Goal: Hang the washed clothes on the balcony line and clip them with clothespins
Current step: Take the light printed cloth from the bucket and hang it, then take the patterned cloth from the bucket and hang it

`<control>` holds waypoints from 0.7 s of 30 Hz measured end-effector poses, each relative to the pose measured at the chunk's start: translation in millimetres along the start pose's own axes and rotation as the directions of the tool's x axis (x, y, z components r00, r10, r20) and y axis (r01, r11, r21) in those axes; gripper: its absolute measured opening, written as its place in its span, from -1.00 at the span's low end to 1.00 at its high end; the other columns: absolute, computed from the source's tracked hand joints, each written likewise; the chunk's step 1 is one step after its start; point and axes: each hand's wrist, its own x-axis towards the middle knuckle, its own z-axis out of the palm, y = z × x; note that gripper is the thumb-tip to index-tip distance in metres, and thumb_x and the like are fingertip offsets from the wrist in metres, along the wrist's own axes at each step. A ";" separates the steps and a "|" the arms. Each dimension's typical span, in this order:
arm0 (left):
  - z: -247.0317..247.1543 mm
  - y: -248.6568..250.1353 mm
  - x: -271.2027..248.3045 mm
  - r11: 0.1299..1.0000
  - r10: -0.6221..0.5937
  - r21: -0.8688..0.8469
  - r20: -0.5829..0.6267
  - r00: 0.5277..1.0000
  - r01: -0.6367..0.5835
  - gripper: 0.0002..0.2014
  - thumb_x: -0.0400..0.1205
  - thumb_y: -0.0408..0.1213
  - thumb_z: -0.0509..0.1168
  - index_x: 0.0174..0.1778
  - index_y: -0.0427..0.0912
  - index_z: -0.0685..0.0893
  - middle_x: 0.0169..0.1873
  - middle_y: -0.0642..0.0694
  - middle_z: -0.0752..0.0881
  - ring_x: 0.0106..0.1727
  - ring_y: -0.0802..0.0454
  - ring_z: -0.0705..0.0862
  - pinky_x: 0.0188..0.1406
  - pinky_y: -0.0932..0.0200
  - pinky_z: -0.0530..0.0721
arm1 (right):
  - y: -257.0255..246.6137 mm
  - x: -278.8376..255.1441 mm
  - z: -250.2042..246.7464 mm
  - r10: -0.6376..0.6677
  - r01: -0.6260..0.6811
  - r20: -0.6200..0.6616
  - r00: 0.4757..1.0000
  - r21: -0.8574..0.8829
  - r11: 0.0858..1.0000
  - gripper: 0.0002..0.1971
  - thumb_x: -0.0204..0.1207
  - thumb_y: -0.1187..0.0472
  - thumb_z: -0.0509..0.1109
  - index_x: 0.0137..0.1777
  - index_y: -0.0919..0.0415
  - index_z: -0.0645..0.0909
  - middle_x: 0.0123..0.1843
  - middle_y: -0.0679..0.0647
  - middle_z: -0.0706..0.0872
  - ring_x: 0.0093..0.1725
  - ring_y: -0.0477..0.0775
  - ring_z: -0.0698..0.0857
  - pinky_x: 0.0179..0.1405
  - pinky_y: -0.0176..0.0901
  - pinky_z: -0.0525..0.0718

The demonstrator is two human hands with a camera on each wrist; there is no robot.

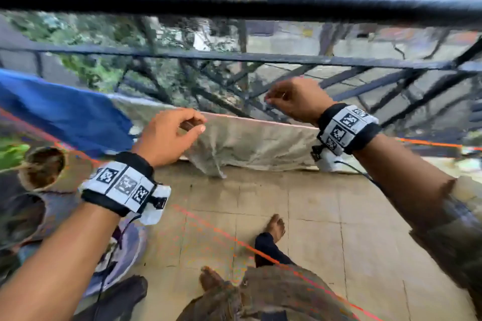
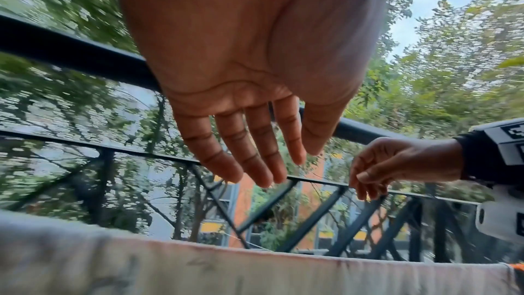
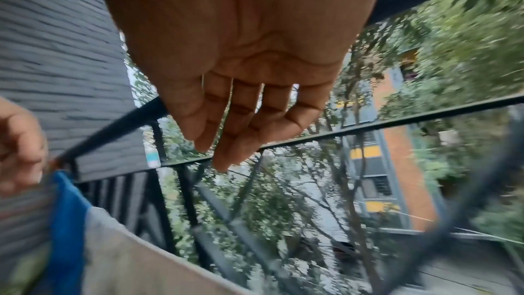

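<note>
Much here is blurred: the black balcony railing [image 1: 234,4] and the trees beyond it smear in all three views, and the heap of clothes [image 1: 122,245] at the lower left of the head view is too soft to sort into separate garments. The orange line [image 1: 430,143] shows plainly only at the right of the head view, where it leaves the grey cloth [image 1: 250,141]; under the cloth it is hidden. A blue cloth [image 1: 65,112] hangs just beside the grey one on the left, its far end cut off by the frame edge.

The left hand [image 1: 167,135] hovers at the top edge of the grey cloth, wrist raised, thumb and forefinger curved toward each other. From the head view a small dark shape sits between them, too blurred to name; in the left wrist view the fingers [image 2: 255,160] hang long and relaxed with nothing seen in them, so whether it holds anything cannot be told.

The right hand [image 1: 294,99] is above and beyond the cloth's right part, apart from it, fingers loosely curled downward. In the right wrist view they [image 3: 226,125] hang slack and empty.

Two bare feet [image 1: 275,225] stand on the tiled floor [image 1: 339,216] below.
</note>
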 end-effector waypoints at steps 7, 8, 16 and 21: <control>-66.6 -120.1 -191.6 0.946 -0.288 -0.217 -0.230 0.930 0.239 -0.83 0.53 0.04 0.31 -0.03 0.15 0.73 -0.17 0.21 0.81 -0.21 0.31 0.69 -0.13 0.49 0.60 | -237.6 32.2 77.6 -0.331 0.319 0.096 0.939 0.122 0.940 -0.85 0.57 0.04 0.41 0.00 0.02 0.78 -0.10 -0.02 0.83 -0.10 0.02 0.76 -0.03 -0.05 0.68; -67.9 -139.7 -220.0 0.920 -0.358 -0.261 -0.250 0.899 0.294 -0.86 0.53 0.04 0.33 -0.06 0.17 0.72 -0.19 0.26 0.81 -0.23 0.32 0.69 -0.15 0.48 0.61 | -266.8 30.0 92.7 -0.367 0.350 0.124 0.922 0.137 0.927 -0.85 0.57 0.04 0.41 0.01 0.02 0.77 -0.09 -0.04 0.83 -0.12 0.01 0.75 -0.03 -0.04 0.68; -4.6 -250.4 -443.2 0.611 -0.778 -0.482 -0.220 0.589 0.628 -0.87 0.62 -0.30 0.37 -0.13 -0.24 0.80 -0.21 -0.16 0.82 -0.19 0.02 0.70 -0.16 0.27 0.59 | -425.5 -29.9 257.6 -0.562 0.536 0.434 0.704 0.194 0.822 -0.69 0.52 -0.11 0.27 -0.05 0.04 0.76 -0.13 0.04 0.83 -0.15 0.14 0.76 -0.15 -0.03 0.67; 69.2 -278.2 -518.4 0.324 -0.916 -0.563 0.015 0.401 0.760 -0.88 0.58 -0.16 0.39 -0.28 -0.01 0.73 -0.25 -0.10 0.72 -0.15 -0.01 0.64 0.01 0.05 0.65 | -436.9 -62.6 350.0 -0.410 0.464 0.730 0.547 0.143 0.874 -0.54 0.38 -0.21 0.20 0.01 0.03 0.79 -0.05 0.05 0.83 -0.05 0.16 0.77 -0.05 -0.10 0.67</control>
